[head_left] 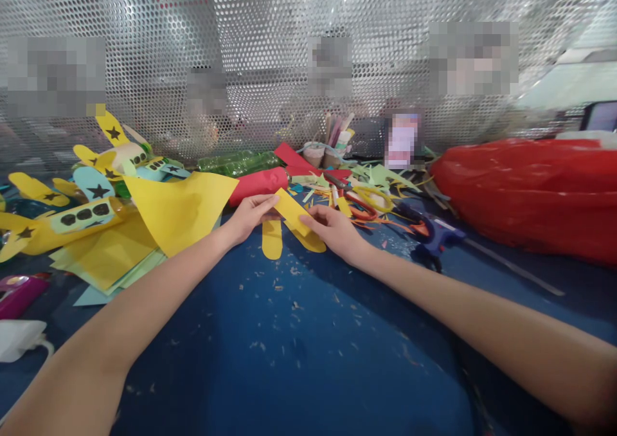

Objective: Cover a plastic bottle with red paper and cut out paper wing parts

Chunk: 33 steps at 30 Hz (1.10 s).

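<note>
Between my two hands is a yellow paper strip (290,208), slanting down to the right. My left hand (251,216) pinches its upper left end with thumb and fingers. At the lower right end, my right hand (337,229) grips it between thumb and fingertips. Beneath the strip, a yellow piece with a rounded end (308,238) shows in part; I cannot tell whether the two are joined. Another round-ended yellow piece (272,242) lies on the blue table just below my left hand. A red paper-wrapped cylinder (258,184) lies behind my left hand.
Decorated toy planes (87,217) and yellow sheets (180,208) crowd the left. Scissors (373,198) lie among paper scraps, with a blue glue gun (438,233) to their right. A red plastic bag (525,195) fills the far right. Small scraps dot the blue table (299,359).
</note>
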### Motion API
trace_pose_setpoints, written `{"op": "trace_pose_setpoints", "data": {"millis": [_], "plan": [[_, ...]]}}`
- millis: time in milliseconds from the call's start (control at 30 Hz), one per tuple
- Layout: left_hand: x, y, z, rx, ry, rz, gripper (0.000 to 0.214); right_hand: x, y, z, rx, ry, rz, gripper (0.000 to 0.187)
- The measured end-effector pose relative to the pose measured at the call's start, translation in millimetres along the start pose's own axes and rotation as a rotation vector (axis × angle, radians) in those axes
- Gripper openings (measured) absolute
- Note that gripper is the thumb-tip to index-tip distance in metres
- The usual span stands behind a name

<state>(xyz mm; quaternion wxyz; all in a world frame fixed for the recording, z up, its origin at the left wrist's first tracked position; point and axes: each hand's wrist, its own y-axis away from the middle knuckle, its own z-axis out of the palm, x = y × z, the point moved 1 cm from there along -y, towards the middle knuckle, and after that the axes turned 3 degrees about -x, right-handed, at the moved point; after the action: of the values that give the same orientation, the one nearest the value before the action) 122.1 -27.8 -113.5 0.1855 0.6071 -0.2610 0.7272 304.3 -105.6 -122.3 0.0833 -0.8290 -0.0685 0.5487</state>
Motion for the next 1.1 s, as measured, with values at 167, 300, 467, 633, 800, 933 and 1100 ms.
{"op": "trace_pose_setpoints", "data": {"millis": [167, 300, 467, 633, 800, 933, 1100], "plan": [[-1.5, -1.0, -0.8, 0.000, 0.005, 0.010, 0.035, -0.3, 0.3, -0.2, 0.007, 0.002, 0.005, 0.032], [-0.2, -0.9, -0.2, 0.006, 0.015, -0.001, 0.033, 0.0, 0.9, -1.0, 0.011, 0.003, 0.004, 0.030], [2.8, 0.5, 2.1, 0.031, 0.012, -0.006, 0.034, 0.7, 0.6, -1.4, -0.031, 0.008, 0.012, 0.028], [-0.5, -1.1, -0.7, 0.084, 0.043, 0.023, 0.030, 0.9, -0.5, -0.6, -0.022, -0.023, 0.038, 0.031], [-4.0, -3.2, -4.0, 0.131, 0.085, 0.043, 0.026, 5.8, -2.5, 0.0, -0.037, -0.053, 0.041, 0.034], [-3.8, -2.5, -3.6, 0.135, 0.087, 0.052, 0.023, 8.2, -3.4, -1.1, 0.004, -0.019, 0.016, 0.034], [-3.2, -1.7, -3.7, 0.141, 0.077, 0.052, 0.022, 2.7, -1.5, -2.4, 0.055, -0.020, 0.034, 0.036]]}}
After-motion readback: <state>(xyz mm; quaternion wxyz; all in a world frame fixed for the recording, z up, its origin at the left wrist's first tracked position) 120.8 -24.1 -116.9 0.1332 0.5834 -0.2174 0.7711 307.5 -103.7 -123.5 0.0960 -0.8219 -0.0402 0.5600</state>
